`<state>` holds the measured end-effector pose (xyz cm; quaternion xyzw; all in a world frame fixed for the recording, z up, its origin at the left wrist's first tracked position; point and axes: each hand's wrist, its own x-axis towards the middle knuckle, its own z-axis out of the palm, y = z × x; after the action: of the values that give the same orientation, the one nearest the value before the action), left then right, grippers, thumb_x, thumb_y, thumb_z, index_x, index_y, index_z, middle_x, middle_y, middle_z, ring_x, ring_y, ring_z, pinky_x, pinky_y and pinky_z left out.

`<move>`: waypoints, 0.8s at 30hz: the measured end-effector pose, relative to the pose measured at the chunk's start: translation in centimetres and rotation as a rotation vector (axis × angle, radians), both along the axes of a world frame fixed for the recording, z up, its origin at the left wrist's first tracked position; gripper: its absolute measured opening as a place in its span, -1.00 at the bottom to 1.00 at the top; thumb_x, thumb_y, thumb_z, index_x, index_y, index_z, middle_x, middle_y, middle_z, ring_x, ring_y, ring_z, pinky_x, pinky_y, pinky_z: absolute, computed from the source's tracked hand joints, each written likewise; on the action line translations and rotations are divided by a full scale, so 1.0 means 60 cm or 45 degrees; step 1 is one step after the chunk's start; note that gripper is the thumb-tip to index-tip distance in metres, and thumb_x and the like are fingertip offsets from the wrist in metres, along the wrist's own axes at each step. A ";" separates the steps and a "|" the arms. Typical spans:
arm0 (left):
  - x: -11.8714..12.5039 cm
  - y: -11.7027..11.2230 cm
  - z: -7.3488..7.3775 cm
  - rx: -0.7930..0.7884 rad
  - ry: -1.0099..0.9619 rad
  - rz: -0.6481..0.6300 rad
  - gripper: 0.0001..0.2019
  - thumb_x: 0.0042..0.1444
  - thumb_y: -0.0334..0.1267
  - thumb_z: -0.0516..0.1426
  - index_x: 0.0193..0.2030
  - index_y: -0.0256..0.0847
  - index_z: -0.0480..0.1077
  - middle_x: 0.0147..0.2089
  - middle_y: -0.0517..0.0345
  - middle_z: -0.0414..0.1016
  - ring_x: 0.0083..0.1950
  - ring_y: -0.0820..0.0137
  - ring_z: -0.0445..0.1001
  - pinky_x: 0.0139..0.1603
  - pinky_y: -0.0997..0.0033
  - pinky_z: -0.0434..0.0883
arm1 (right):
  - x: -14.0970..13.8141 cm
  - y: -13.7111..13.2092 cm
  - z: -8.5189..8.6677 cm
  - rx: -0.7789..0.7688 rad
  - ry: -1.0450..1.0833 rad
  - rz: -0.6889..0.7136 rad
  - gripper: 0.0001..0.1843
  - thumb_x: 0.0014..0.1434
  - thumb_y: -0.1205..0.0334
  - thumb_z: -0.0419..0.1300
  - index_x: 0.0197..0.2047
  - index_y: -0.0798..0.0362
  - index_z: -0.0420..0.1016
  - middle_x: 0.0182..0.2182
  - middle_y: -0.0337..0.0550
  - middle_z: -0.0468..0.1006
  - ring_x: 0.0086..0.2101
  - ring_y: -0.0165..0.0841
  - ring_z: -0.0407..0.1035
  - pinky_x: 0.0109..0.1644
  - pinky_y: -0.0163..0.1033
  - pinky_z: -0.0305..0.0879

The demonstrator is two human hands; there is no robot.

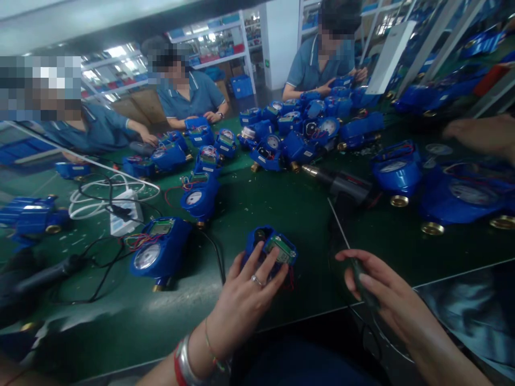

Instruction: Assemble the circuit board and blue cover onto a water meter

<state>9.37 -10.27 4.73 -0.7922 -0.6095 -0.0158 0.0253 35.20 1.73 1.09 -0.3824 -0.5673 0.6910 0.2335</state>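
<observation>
A blue water meter (260, 236) with an uncovered green circuit board lies on the green table (241, 198) in front of me. My left hand (241, 295) grips it from above, fingers spread over its top and partly hiding it. To the right, my right hand (382, 281) is closed around the dark handle of a screwdriver (340, 224). Its thin metal shaft points up and to the left, apart from the meter. Another blue meter (164, 249) with a round dial, circuit board and loose coloured wires stands left of my left hand.
A heat gun (350, 185) lies beyond the screwdriver. Left are a white power strip (125, 212), tangled cables and a dark tool (48, 276). Several blue meters (267, 153) crowd the back and right. Co-workers (191, 99) sit opposite; another person's blurred arm (483, 134) reaches in at right.
</observation>
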 end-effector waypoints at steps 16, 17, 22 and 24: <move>-0.149 0.071 0.019 0.127 -0.080 0.128 -0.45 0.04 -0.32 0.16 0.21 -0.04 0.23 0.43 -0.03 -0.25 0.33 -0.01 0.05 0.17 -0.06 0.21 | -0.041 -0.021 -0.003 0.380 -0.310 0.248 -0.47 0.23 0.05 0.01 0.26 -0.16 0.14 -0.12 -0.16 0.46 -0.41 -0.40 0.35 -0.34 -0.25 0.38; -0.150 0.070 0.018 0.127 -0.087 0.147 -0.45 0.04 -0.31 0.16 0.21 -0.04 0.23 0.43 -0.02 -0.24 0.32 -0.01 0.08 0.16 -0.05 0.23 | -0.042 -0.019 -0.001 0.411 -0.308 0.266 -0.48 0.24 0.05 -0.01 0.26 -0.16 0.15 -0.12 -0.15 0.46 -0.37 -0.38 0.37 -0.31 -0.25 0.39; -0.127 0.049 0.022 0.076 -0.137 0.159 -0.47 0.06 -0.29 0.13 0.22 -0.02 0.22 0.43 -0.01 -0.26 0.30 0.01 0.12 0.17 -0.03 0.21 | -0.035 -0.005 0.023 0.610 -0.382 0.338 -0.54 0.26 0.06 -0.02 0.22 -0.23 0.23 -0.12 -0.15 0.47 -0.18 -0.27 0.39 -0.08 -0.13 0.37; -0.110 0.032 0.026 0.031 -0.162 0.114 -0.46 0.06 -0.30 0.13 0.22 0.00 0.22 0.44 0.00 -0.30 0.33 0.01 0.06 0.19 -0.05 0.19 | -0.023 0.004 0.037 0.696 -0.430 0.356 -0.55 0.23 0.04 0.03 0.19 -0.27 0.28 -0.10 -0.14 0.48 -0.13 -0.22 0.38 -0.07 -0.11 0.37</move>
<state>2.75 -8.37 6.30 -0.7613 -0.6444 -0.0724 -0.0034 33.81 1.97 3.30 -0.3331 -0.8088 0.4659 0.1332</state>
